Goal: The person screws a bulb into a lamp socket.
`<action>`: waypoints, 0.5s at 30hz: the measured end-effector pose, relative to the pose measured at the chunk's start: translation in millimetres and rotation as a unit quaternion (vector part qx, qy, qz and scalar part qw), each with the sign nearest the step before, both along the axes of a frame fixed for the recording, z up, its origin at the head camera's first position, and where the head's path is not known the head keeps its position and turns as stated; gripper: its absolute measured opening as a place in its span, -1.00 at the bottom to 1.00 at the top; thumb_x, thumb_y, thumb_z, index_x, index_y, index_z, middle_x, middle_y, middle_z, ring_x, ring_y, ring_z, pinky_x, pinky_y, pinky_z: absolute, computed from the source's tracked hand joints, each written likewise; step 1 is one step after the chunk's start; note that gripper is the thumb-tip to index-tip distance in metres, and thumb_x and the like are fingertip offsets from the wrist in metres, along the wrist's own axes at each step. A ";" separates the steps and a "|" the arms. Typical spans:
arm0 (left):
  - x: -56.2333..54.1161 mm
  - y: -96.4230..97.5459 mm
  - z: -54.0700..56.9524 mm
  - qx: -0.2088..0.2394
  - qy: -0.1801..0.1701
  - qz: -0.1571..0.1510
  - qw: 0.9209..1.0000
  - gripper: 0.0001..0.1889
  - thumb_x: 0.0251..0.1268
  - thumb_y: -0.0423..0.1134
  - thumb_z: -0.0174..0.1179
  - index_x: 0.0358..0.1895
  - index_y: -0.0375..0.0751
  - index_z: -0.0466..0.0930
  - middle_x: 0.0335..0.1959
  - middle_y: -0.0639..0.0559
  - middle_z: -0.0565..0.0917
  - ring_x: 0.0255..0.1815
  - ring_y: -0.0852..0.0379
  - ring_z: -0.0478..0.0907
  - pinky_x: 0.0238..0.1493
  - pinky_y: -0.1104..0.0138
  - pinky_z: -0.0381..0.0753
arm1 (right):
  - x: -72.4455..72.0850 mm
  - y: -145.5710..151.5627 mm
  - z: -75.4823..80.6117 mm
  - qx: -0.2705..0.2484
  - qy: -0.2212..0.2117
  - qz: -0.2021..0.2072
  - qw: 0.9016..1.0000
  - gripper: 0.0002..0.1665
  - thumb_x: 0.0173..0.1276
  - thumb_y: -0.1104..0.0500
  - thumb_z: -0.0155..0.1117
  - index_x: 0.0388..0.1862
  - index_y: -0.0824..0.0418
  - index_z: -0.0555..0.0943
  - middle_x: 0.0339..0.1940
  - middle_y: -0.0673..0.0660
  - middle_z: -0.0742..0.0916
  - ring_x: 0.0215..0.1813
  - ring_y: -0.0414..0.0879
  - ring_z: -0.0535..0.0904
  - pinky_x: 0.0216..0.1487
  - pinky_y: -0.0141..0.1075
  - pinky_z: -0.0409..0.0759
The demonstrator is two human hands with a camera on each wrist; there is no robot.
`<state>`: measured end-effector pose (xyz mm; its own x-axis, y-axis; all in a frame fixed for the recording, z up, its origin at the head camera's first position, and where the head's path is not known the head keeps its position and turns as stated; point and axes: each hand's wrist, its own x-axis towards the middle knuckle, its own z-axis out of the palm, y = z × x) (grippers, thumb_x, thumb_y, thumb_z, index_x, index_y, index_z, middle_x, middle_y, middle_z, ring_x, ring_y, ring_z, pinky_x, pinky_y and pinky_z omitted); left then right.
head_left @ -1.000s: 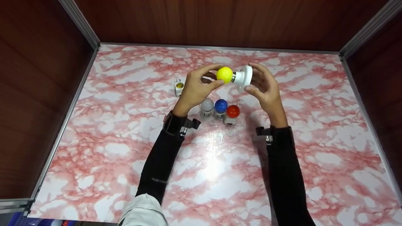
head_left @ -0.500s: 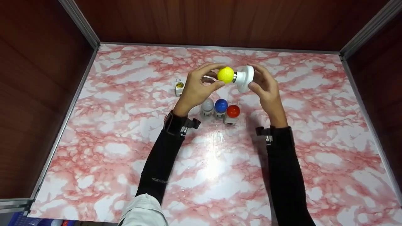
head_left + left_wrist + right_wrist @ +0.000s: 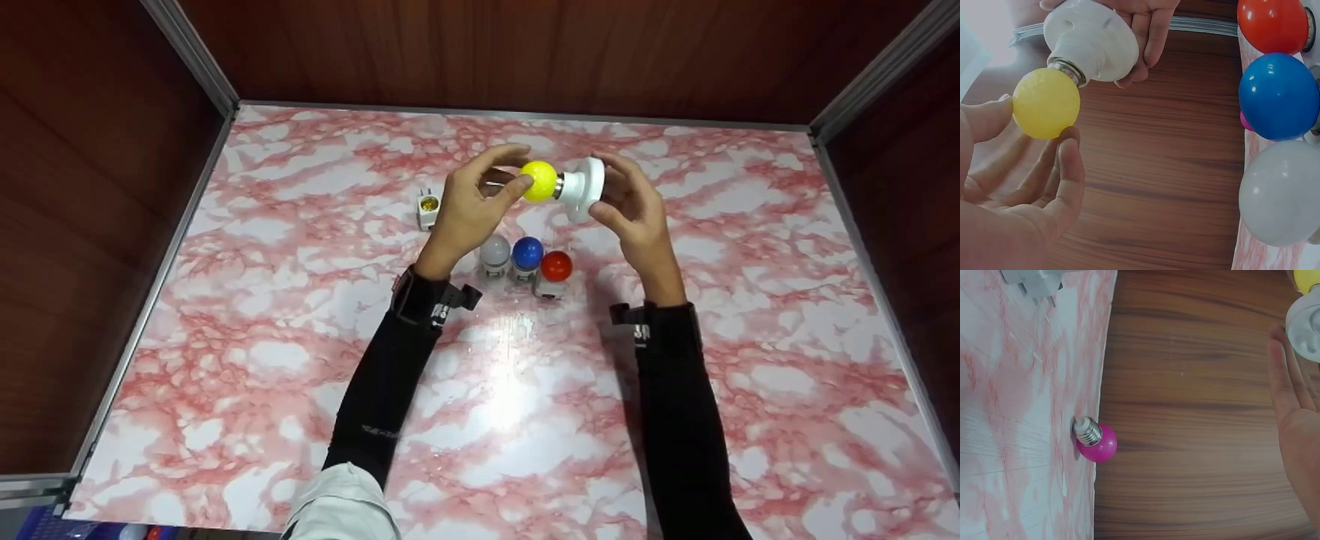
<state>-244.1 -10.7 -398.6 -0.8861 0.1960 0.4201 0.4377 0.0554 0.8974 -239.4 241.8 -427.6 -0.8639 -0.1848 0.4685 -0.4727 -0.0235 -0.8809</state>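
Observation:
My left hand point(image 3: 474, 201) pinches a yellow light bulb point(image 3: 538, 181) between thumb and fingertips, as the left wrist view also shows. The metal cap of this bulb sits in the mouth of a white lamp holder point(image 3: 583, 187), with a band of metal thread showing. On the other side, my right hand point(image 3: 636, 210) holds the lamp holder by its round base. Both are raised above the table, lying roughly sideways. In the right wrist view, the lamp holder point(image 3: 1304, 326) is partly cut off by the frame edge.
Nearer me stand white point(image 3: 495, 252), blue point(image 3: 528, 253) and red point(image 3: 556, 266) bulbs in small sockets. A bulbless white plug socket point(image 3: 428, 210) lies left of my left hand. A pink bulb point(image 3: 1098, 444) lies on the marbled table. Wooden panels point(image 3: 525, 52) enclose the table.
My left thumb has shifted up and across the yellow bulb, and the fingers have turned around it. Bulb and lamp holder stay almost in place. My right hand hardly moves.

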 end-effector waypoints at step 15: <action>4.0 1.4 6.6 -0.022 -0.036 0.018 0.999 -0.66 0.51 -0.20 0.32 0.22 -0.27 0.73 0.12 -0.20 0.80 -0.04 0.00 0.83 0.09 0.19 0.85 | -0.2 -0.7 0.8 -0.020 0.009 0.008 1.000 -0.11 0.34 0.07 0.59 0.53 0.38 0.43 0.31 0.17 0.73 0.27 0.00 0.70 0.40 -0.30 0.66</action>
<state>-240.1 -9.2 -392.0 -0.9207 0.1804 0.3462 0.3685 0.1092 0.9232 -239.6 241.1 -426.7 -0.8526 -0.1793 0.4908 -0.4874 -0.0661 -0.8707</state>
